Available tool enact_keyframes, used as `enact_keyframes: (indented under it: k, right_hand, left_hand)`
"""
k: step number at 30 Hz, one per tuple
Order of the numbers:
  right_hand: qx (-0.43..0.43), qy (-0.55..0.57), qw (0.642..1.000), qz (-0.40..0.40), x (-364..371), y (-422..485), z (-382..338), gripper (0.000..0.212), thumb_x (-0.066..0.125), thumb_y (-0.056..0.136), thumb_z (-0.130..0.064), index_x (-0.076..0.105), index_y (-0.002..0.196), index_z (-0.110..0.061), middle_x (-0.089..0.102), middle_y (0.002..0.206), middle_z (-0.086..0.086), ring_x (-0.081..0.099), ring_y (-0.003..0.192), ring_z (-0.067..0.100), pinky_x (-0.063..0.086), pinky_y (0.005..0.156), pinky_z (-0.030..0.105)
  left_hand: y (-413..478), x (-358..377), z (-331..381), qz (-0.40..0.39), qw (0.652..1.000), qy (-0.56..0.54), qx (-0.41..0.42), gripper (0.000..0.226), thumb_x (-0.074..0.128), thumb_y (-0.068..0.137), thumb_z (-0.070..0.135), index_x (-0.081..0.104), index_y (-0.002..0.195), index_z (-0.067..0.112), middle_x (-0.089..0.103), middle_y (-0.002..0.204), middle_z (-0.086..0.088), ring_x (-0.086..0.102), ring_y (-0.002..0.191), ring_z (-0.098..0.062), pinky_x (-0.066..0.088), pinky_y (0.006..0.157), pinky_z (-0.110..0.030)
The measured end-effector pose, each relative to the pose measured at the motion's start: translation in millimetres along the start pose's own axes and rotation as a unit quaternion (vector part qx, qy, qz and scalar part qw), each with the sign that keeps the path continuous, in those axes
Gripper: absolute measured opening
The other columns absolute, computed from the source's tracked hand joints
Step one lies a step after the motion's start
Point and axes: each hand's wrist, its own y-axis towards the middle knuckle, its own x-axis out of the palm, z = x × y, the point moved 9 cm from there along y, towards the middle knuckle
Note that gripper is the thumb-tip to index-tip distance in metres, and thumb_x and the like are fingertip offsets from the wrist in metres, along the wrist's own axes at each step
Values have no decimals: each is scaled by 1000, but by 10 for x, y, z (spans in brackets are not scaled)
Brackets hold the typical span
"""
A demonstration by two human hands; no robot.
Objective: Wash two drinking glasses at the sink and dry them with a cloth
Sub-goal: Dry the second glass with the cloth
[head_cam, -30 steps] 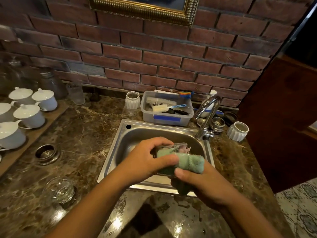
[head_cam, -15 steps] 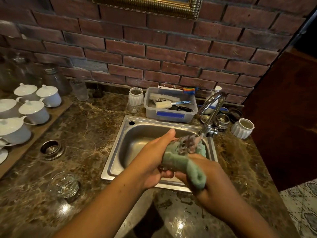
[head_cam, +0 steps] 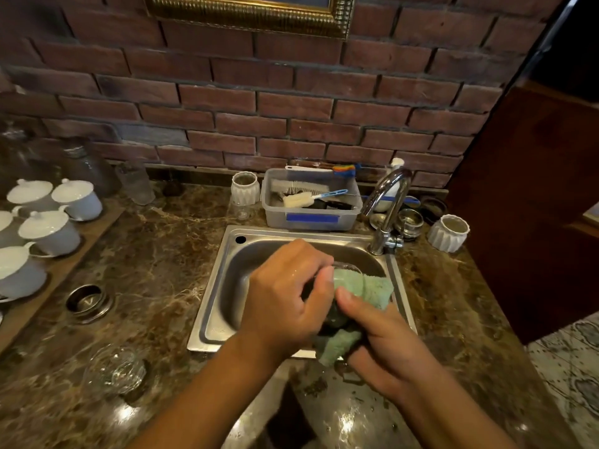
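Over the steel sink (head_cam: 223, 286), my left hand (head_cam: 285, 296) grips a clear drinking glass (head_cam: 348, 268), mostly hidden by fingers and cloth. A light green cloth (head_cam: 366, 288) is stuffed into and wrapped around the glass. My right hand (head_cam: 385, 348) holds the cloth from below, thumb pressed on it next to the glass. A second clear glass (head_cam: 115, 369) stands alone on the marble counter at the front left.
The curved tap (head_cam: 387, 205) rises at the sink's back right. A plastic tub of brushes (head_cam: 311, 202) sits behind the sink, with white ribbed cups (head_cam: 449, 233) beside it. Lidded white cups (head_cam: 48, 231) stand on a board at left, near a metal ring (head_cam: 87, 301).
Both hands have turned the glass and cloth over the sink. My left hand now covers the glass from above, and the cloth has shifted to the right side.
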Motion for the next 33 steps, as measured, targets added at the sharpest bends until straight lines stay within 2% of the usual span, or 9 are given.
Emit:
enact_keyframes:
  k: [4,7,10,14,17,20,25,28,33]
  right_hand:
    - [-67,-125,990,16,-25,-7,-114,33,72,79,-18,71,110,-8,71,108,26,68,98,39,51,90,65]
    - [-155,-297,942,27,-6,-63,-292,10,68,85,-22,74,92,-23,73,81,6,68,76,20,58,64,35]
    - [-233,-477,847,5,49,-160,-401,9,65,93,-30,74,92,-29,74,85,-10,70,83,9,56,71,27]
    - [-281,-715,639,-14,105,-272,-390,38,50,96,-52,74,98,-22,72,95,-8,63,91,10,52,79,34]
    - [-271,-764,585,-20,152,-267,-355,39,48,94,-54,73,102,-25,71,99,-8,60,93,15,50,82,39]
    - [-309,-702,641,2,243,-279,-386,29,54,95,-47,75,100,-27,74,100,-11,64,97,13,52,85,41]
    - [-191,-304,932,49,20,-183,-363,19,71,80,-40,76,90,-24,74,79,-3,67,70,9,56,59,27]
    - [-87,-158,982,50,-61,-107,-227,25,75,79,-29,72,99,-15,70,84,13,64,64,21,53,51,31]
    - [-25,-14,999,35,-84,-115,-159,30,76,82,-24,72,110,-14,70,96,16,65,88,28,50,79,46]
  left_hand:
    - [-43,84,-154,-10,993,-70,-93,28,45,96,23,69,93,10,65,87,4,62,85,-8,45,74,-13]
    - [-143,196,-300,16,953,-170,-251,25,45,96,32,69,92,23,67,84,9,65,79,-10,49,63,-18]
    - [-269,430,-418,-7,848,-291,-442,26,48,95,31,70,81,25,68,76,-4,63,60,-16,39,43,-28]
    - [-487,676,-380,-32,662,-416,-623,23,59,94,28,72,81,15,66,64,-7,62,47,-17,40,39,-20]
    - [-524,666,-365,-76,620,-415,-662,22,63,92,31,68,91,9,61,58,-6,55,39,-17,33,30,-15]
    - [-387,515,-435,-31,689,-370,-623,20,59,92,24,71,77,16,59,56,-4,52,39,-16,27,31,-15]
    - [-37,146,-182,38,933,-164,-319,25,47,94,30,68,82,22,65,71,5,60,61,-12,44,45,-27]
    - [26,37,25,31,988,-65,-138,26,45,96,28,68,91,15,63,83,8,61,79,-13,50,65,-33]
    - [31,97,248,-38,999,-12,9,28,47,95,21,70,94,4,66,90,-3,62,87,-14,50,74,-34]
